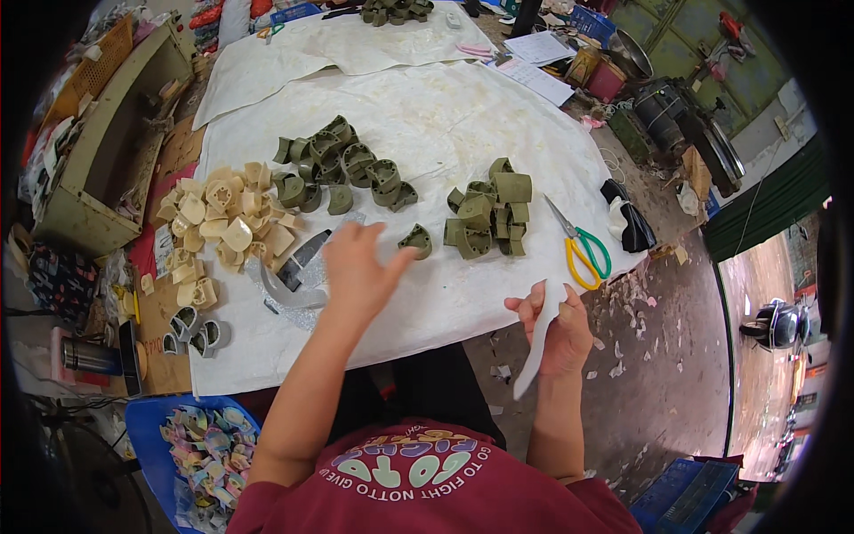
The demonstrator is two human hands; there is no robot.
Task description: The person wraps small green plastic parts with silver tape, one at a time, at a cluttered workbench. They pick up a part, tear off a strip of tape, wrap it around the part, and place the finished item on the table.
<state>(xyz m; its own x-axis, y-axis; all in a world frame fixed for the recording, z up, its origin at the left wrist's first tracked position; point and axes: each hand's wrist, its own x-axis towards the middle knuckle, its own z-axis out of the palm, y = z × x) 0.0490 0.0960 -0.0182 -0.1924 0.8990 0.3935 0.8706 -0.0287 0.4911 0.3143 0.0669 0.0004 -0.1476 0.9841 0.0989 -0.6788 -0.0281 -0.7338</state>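
Note:
My left hand [358, 271] is over the white-covered table with thumb and fingers apart, and nothing shows in its grasp. Its thumb tip comes close to a single olive-green curved piece [415, 240]; whether they touch I cannot tell. Under and beside this hand lie silvery glitter strips [307, 301] and a dark flat object [305, 258], partly covered. My right hand [562, 334], just off the table's front edge, pinches a pale grey-white strip [536, 351] that hangs down across the palm. Scissors [583, 254] with one green and one yellow handle lie beyond it.
Olive curved pieces form two heaps [331, 156], [487, 212] on the white cloth [427, 311]. Cream pieces [233, 214] are piled at left, with several grey ones [196, 331] nearer. A blue bin [147, 436] of colourful scraps stands front left. Black fabric [630, 214] lies at the right edge.

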